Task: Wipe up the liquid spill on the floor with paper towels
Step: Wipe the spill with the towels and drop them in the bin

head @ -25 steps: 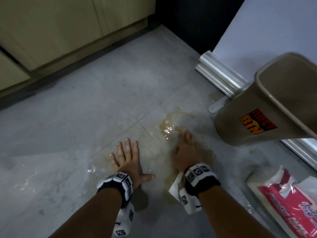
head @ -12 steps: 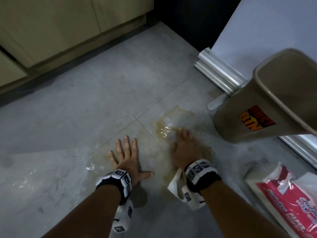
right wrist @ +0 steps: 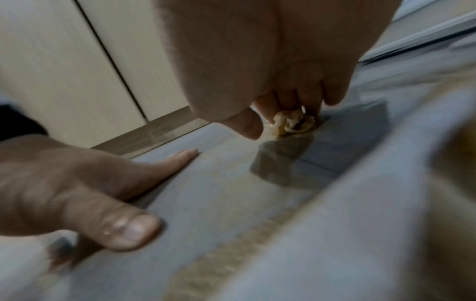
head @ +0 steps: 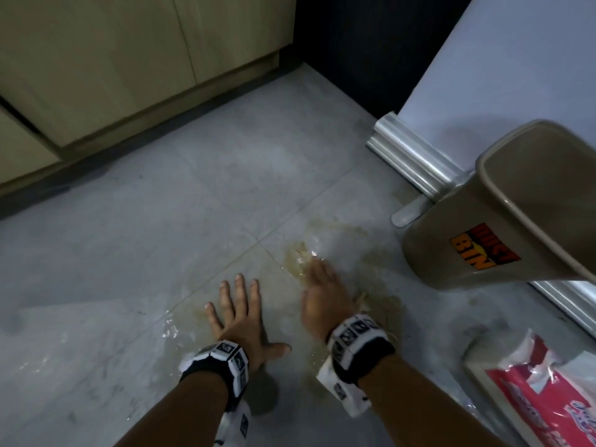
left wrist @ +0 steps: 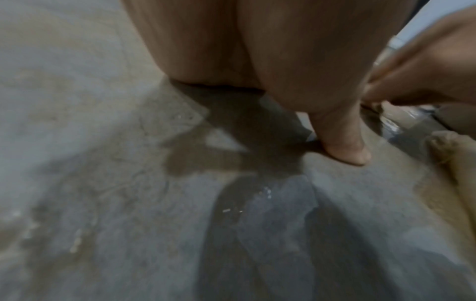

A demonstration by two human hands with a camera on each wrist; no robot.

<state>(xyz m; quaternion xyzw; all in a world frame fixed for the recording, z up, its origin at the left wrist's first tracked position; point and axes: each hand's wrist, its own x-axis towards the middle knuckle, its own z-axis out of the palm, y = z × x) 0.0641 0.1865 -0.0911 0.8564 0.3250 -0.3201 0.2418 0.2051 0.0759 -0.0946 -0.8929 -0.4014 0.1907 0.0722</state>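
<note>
A yellowish liquid spill (head: 301, 253) lies on the grey tile floor (head: 193, 195), just ahead of my right hand (head: 322, 291). That hand presses down on a soaked paper towel (head: 362, 300), most of it hidden under the palm. In the right wrist view its fingers (right wrist: 335, 89) curl round a crumpled wet wad of paper towel (right wrist: 291, 122). My left hand (head: 240, 312) lies flat on the floor beside it, fingers spread, holding nothing. A thin wet film (left wrist: 270, 203) shines below the left thumb (left wrist: 345, 146).
A tan dust bin (head: 503, 227) stands tilted at the right, close to the spill. A red and white pack of paper towels (head: 541, 398) lies at the lower right. Beige cabinets (head: 129, 59) line the far side; a white panel with metal trim (head: 416, 159) runs along the right.
My right hand has slid the towel a little to the left, closer to my left hand. The left hand stays flat in place.
</note>
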